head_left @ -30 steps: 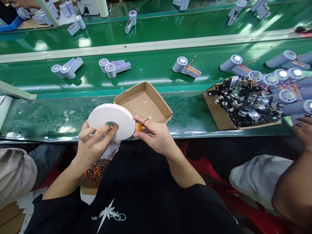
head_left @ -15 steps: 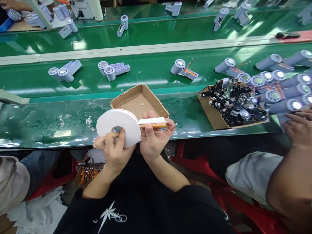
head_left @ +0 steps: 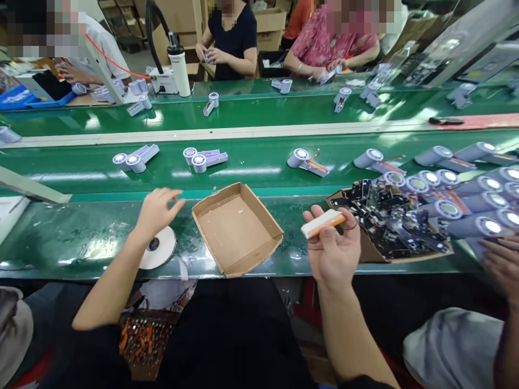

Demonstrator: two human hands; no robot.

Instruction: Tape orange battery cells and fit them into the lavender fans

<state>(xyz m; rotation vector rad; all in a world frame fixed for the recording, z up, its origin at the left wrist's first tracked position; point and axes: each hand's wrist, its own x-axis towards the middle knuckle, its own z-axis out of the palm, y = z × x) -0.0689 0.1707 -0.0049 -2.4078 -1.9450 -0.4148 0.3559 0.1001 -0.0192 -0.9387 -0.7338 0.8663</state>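
My left hand (head_left: 157, 209) is open and empty, its fingers spread above the green bench. Just below it lies a white roll of tape (head_left: 165, 249), flat on the bench and partly hidden by my wrist. My right hand (head_left: 335, 254) is raised, palm up, with an orange battery (head_left: 335, 220) between thumb and fingers. A white strip (head_left: 318, 224) covers the battery's upper side. Between my hands an open cardboard tray (head_left: 235, 232) rests on the bench, with a few small scraps in it.
To the right, a cardboard box (head_left: 368, 251) is heaped with black circuit boards (head_left: 389, 216). Grey-purple fan units (head_left: 299, 158) lie along the green conveyor (head_left: 251, 173). A co-worker's hand (head_left: 500, 262) is at the right edge. Several people sit across the line.
My left hand has let go of the tape roll, now on the bench, and moved left and up. My right hand has carried the battery to the right. The view has tilted up.
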